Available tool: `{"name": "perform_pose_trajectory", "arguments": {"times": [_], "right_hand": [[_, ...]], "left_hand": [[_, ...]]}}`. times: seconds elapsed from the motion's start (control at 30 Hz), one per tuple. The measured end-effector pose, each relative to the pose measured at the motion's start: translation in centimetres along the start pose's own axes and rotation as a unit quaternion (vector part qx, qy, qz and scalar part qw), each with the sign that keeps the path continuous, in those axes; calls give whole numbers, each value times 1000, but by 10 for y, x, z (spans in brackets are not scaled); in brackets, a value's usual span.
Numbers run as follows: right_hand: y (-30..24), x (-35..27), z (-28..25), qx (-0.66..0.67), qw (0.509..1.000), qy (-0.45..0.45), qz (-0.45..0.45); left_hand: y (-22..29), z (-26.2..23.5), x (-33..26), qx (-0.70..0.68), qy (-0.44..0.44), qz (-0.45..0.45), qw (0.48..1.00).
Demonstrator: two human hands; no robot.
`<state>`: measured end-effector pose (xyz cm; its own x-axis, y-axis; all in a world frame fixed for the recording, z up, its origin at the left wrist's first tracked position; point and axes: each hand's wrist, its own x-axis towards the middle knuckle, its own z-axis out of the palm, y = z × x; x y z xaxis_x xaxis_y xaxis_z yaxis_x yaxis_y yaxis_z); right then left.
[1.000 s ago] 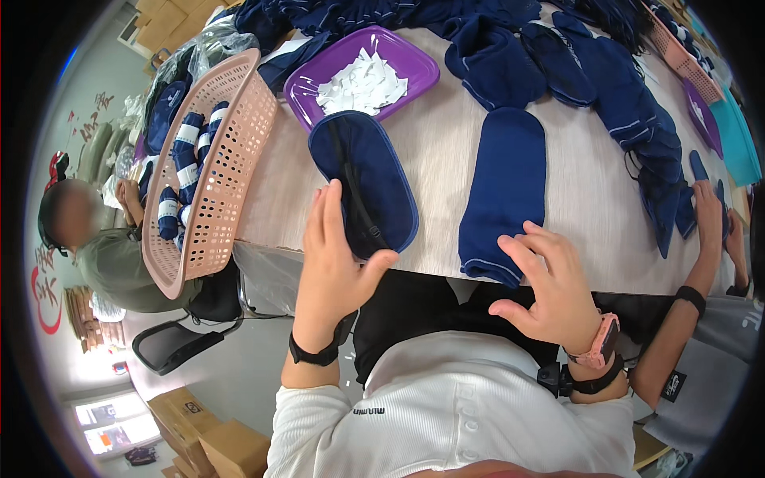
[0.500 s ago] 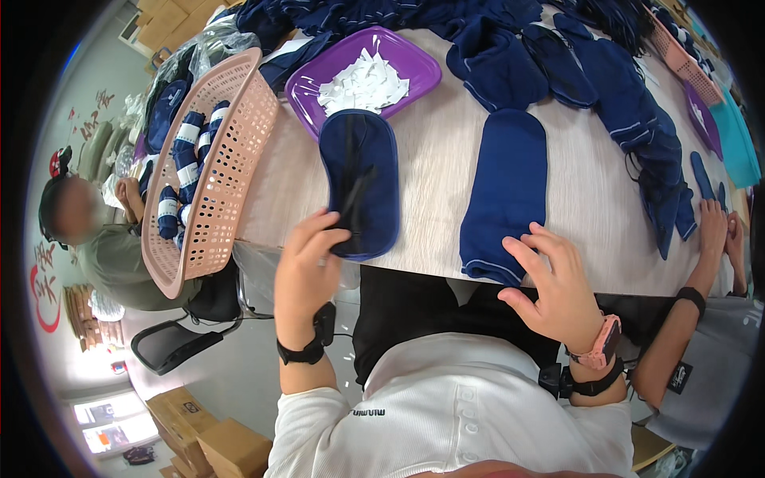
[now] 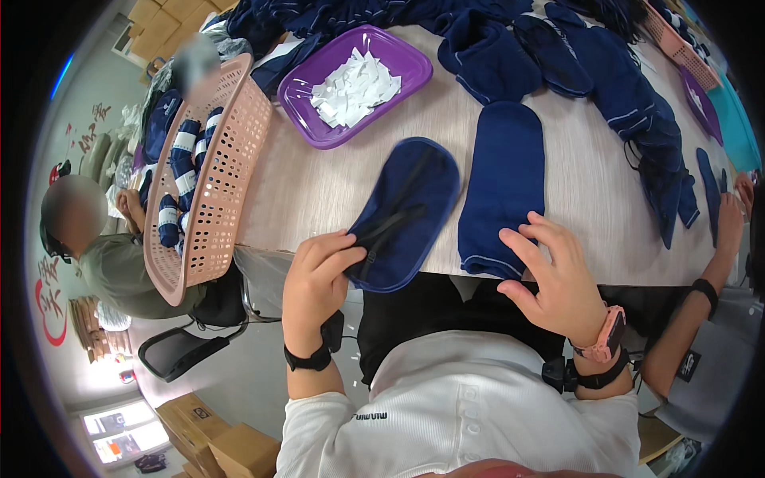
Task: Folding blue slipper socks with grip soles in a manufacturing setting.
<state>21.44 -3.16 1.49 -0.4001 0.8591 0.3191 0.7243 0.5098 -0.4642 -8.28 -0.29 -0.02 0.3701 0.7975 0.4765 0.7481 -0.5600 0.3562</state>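
Pinched at its lower left edge by my left hand, a navy eye mask with black straps lies tilted over the table's near edge. Its rounded far end points away to the right. Just right of it, a navy sock-like fabric piece lies flat, its rounded end far and its white-stitched end near me. My right hand is at that stitched end with fingers spread; whether the fingertips touch the cloth I cannot tell.
A purple tray of white paper slips stands beyond the mask. At left is a pink basket with rolled navy bundles. Navy fabric pieces pile up at the back and right. One person sits left; another's arm reaches in at right.
My left hand has drawn the eye mask nearer and turned it, so its far end swings right, away from the purple tray. My right hand stays near the sock-like piece.
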Motion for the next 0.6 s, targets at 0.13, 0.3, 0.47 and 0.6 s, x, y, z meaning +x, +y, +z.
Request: {"name": "perform_pose_trajectory", "arguments": {"times": [0.13, 0.3, 0.47, 0.6], "right_hand": [[-1, -3, -7, -10, 1000, 15, 0], [-3, 0, -2, 6, 1000, -13, -2], [0, -6, 1, -9, 1000, -10, 2], [2, -10, 6, -7, 1000, -20, 15]], "left_hand": [[0, -2, 17, -3, 11, -33, 999], [-26, -22, 13, 108, 54, -118, 986], [-37, -29, 6, 126, 58, -151, 979], [-31, -38, -5, 119, -12, -174, 978]]}}
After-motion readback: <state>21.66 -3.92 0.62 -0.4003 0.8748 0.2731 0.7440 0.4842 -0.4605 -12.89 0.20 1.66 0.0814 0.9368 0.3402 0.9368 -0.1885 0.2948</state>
